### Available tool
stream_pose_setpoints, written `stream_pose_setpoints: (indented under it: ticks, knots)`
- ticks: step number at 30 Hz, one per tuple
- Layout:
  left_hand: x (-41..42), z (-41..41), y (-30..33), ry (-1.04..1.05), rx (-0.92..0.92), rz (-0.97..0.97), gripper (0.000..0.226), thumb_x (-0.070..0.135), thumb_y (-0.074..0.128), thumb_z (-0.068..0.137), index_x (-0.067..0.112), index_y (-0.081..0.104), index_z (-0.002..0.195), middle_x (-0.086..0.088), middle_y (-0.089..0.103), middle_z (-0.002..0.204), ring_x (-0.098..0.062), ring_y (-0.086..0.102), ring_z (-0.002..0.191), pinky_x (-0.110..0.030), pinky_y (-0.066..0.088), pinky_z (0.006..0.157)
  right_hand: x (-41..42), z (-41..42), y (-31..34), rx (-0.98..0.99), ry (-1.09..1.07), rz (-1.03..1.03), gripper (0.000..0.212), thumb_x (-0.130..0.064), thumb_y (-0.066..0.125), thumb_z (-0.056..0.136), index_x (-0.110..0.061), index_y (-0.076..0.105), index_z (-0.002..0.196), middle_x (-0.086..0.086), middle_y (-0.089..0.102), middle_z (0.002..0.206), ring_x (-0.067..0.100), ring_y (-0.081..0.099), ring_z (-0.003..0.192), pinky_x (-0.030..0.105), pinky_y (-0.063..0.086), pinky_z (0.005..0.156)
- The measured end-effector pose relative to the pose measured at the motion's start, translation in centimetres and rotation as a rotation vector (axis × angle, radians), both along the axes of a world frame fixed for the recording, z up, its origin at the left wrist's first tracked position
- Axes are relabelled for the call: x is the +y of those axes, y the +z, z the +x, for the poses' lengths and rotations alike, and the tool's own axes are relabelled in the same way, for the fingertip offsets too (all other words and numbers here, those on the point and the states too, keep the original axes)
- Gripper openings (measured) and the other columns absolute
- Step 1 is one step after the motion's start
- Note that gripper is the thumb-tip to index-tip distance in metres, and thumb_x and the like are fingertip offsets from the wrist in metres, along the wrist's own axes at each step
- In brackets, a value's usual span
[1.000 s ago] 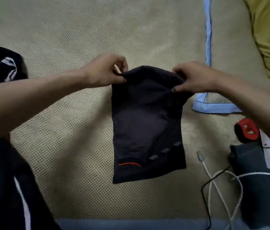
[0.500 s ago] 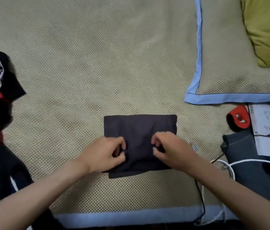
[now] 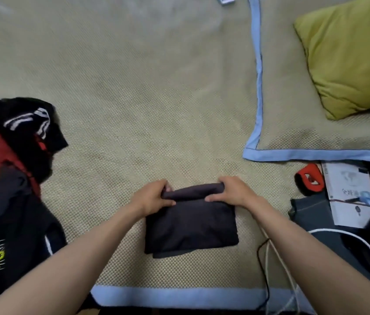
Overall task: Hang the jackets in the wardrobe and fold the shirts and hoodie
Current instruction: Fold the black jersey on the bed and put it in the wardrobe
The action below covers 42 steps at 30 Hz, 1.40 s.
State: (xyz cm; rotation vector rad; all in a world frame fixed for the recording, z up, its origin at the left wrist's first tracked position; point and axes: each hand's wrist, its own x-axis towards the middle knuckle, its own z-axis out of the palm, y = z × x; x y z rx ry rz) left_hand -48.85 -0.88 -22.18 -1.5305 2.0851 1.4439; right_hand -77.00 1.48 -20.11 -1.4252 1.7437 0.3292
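While the dark shirt [image 3: 191,223] lies folded on the woven mat [image 3: 134,110], you grip its far edge with both hands.

Your left hand [image 3: 154,196] and right hand [image 3: 234,192] each curl around a soft rolled fold of matte fabric; the rest forms a flat rectangle near the mat's pale blue border, with a crumpled pile of black and red garments [image 3: 13,178] to your left.

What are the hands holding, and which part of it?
Both hands, left and right, grip the folded dark shirt by its far edge, one hand at each end.
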Motion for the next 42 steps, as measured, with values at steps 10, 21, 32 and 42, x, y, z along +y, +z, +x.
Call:
stream_pose_setpoints:
  ticks: [10,21,32,42]
  knots:
    - [-3.5,13.0,25.0,0.370,0.257,-0.061,0.026,0.035,0.087,0.074,0.019,0.077,0.091,0.005,0.074,0.078,-0.003,0.066,0.070,-0.023,0.050,0.070,-6.8,9.7,22.4,-0.400,0.064,-0.029,0.038,-0.047,0.086,0.074,-0.012,0.077,0.087,-0.012,0.065,0.064,0.005,0.060,0.058,0.022,0.042,0.056]
    - [12.7,37.2,46.1,1.032,0.319,-0.472,0.016,0.028,0.080,0.082,0.017,0.078,0.093,0.000,0.078,0.088,-0.005,0.071,0.076,-0.015,0.053,0.069,-6.6,38.1,41.4,-1.004,0.197,-0.228,0.025,-0.027,0.076,0.089,-0.015,0.075,0.111,0.002,0.079,0.106,0.020,0.074,0.104,0.031,0.058,0.086]
    - [35.1,53.0,50.8,1.566,0.228,-0.736,0.029,0.030,0.084,0.080,0.010,0.078,0.100,-0.011,0.078,0.098,-0.011,0.069,0.083,-0.027,0.051,0.077,7.1,66.4,46.1,-1.212,0.592,-0.205,0.028,-0.037,0.073,0.089,-0.015,0.076,0.105,0.003,0.080,0.100,0.018,0.074,0.098,0.036,0.060,0.089]
    - [56.3,60.1,54.4,2.110,-0.009,-0.926,0.027,0.030,0.080,0.086,0.011,0.077,0.105,-0.008,0.077,0.103,-0.016,0.073,0.092,-0.023,0.053,0.074,24.6,92.0,49.4,-1.336,1.098,0.045,0.022,-0.037,0.072,0.087,-0.015,0.073,0.088,-0.011,0.078,0.083,0.011,0.074,0.076,0.024,0.062,0.063]
